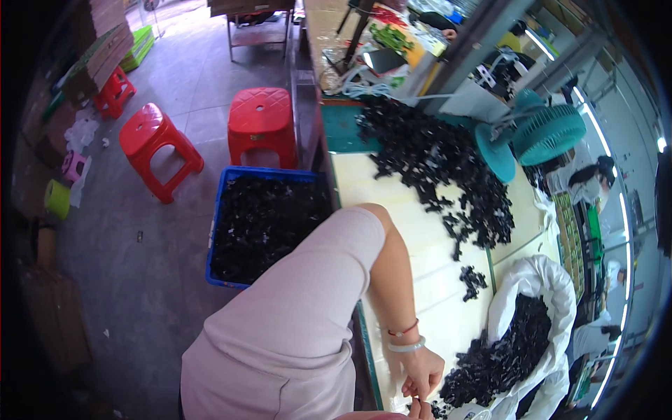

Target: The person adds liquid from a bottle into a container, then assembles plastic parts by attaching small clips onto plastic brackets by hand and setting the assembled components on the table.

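My left arm, in a pale short sleeve, bends over the table, and a red cord and a light bangle circle the wrist. My left hand (423,369) is at the bottom of the view, its fingers drawn together in a pinch. Just below, the fingertips of my right hand (419,409) meet them; most of that hand is cut off by the lower edge. What the fingers hold is too small to make out. Beside them, small black plastic pieces (483,371) spill from a white woven sack (565,308) lying open on its side.
A big heap of black pieces (441,154) covers the far table, near a teal fan (549,133). A blue crate (218,231) full of dark pieces stands on the floor left of the table, by red stools (260,115). Other people (591,180) are at the right.
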The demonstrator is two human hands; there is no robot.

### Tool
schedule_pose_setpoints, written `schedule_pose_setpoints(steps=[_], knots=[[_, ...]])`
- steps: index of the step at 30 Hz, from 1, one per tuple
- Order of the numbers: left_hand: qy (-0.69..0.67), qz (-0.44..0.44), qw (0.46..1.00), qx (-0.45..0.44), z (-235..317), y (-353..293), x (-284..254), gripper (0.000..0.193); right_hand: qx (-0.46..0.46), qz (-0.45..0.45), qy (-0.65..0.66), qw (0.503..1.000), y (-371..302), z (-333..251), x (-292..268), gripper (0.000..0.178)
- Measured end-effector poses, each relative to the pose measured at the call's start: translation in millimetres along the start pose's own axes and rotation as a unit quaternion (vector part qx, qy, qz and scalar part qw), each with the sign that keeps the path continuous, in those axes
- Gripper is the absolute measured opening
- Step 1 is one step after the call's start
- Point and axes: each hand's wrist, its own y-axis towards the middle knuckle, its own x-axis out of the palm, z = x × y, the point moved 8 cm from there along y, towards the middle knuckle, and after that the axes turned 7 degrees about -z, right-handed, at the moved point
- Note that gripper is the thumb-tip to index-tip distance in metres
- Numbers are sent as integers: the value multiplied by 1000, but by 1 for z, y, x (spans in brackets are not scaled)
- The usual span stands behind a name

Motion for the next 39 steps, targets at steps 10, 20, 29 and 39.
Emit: schedule_pose_setpoints(steps=[10, 20, 29, 39], knots=[[-46, 73, 996, -37, 8, 1, -2, 18, 216, 206, 226, 927, -21, 40, 29, 29], [-116, 83, 980, -142, 6, -3, -21, 21, 291, 400, 247, 833, -7, 49, 20, 24], [-91, 114, 978, -151, 5, -9, -26, 17, 272, 333, 217, 876, -1, 36, 18, 26], [-127, 83, 986, -69, -2, 9, -5, 14, 234, 334, 271, 872, -15, 29, 4, 26]])
